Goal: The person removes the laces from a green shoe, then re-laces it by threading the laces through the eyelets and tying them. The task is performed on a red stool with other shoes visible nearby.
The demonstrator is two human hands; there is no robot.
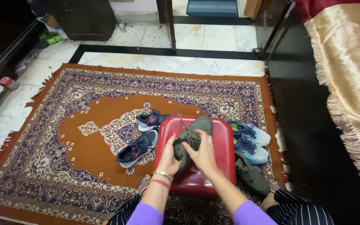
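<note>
Both hands are closing around an olive-green sneaker (192, 135) that's sitting on a red plastic stool (219, 166). The left hand (168, 156) is cupping the heel end from the side, fingers wrapped against it, and the right hand (203, 155) is pressing over the top near the laces, so the shoe's clamped between them. Its long axis is running diagonally, toe pointing up and a bit right toward the stool's far edge, heel toward the person. The toe's lying near that back rim; there's bare seat showing on the right side and in front.

Around the stool it's getting crowded: a pair of navy sneakers (140, 146) is lying just off the left edge, a pair of light-blue sneakers (251, 139) is sitting tight against the right edge, and the matching olive sneaker (251, 177) is lying on the floor by the right front corner. Everything's resting on a patterned orange rug (76, 137) with plenty of open space out to the left. A fringed striped bedspread (351, 83) is hanging well off to the right
</note>
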